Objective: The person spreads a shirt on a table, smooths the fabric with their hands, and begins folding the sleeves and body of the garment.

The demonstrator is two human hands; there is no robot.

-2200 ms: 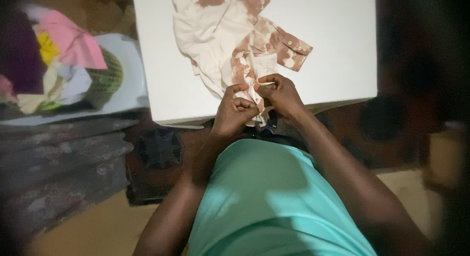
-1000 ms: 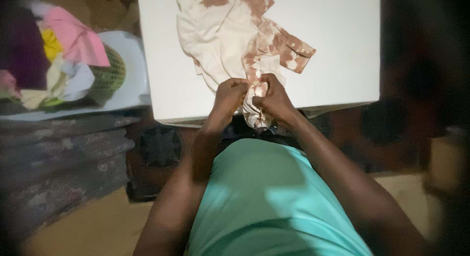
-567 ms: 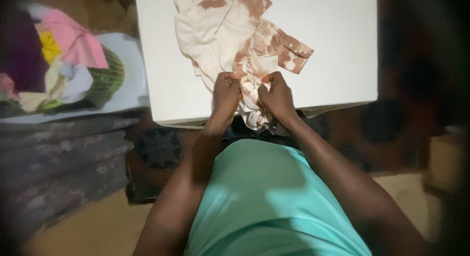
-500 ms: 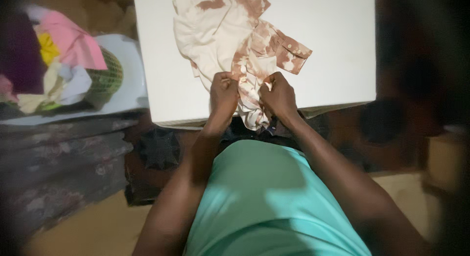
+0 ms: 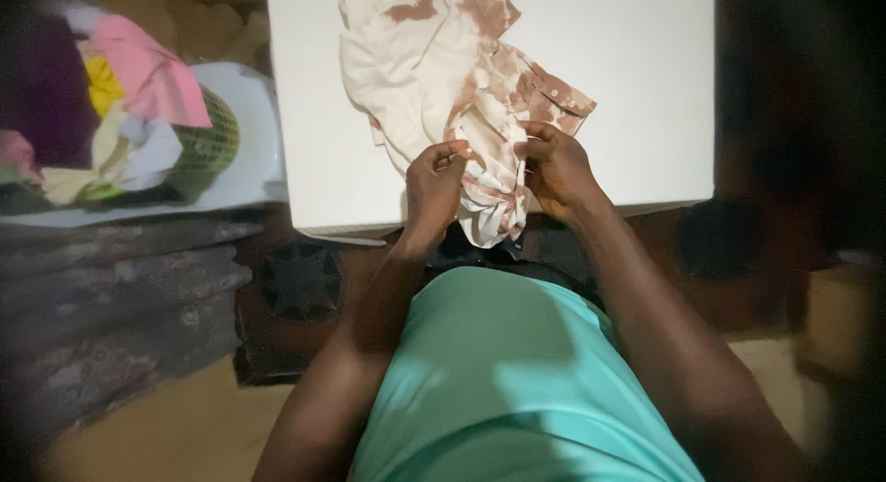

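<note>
Left hand (image 5: 434,182) and right hand (image 5: 554,168): fingers pinched on cream, rust-blotched shirt (image 5: 452,76) at near edge of white table (image 5: 637,76). Fingertips partly buried in cloth, probably gripping hem. Wrists bent inward. Laundry basket (image 5: 217,136) at 9 o'clock, blurred.

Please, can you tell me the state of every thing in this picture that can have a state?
Cream shirt with brown blotches: crumpled, near end hanging over the table edge.
Left hand: closed on the shirt.
Right hand: closed on the shirt.
White table: bearing the shirt.
Green woven basket: heaped with mixed clothes.
</note>
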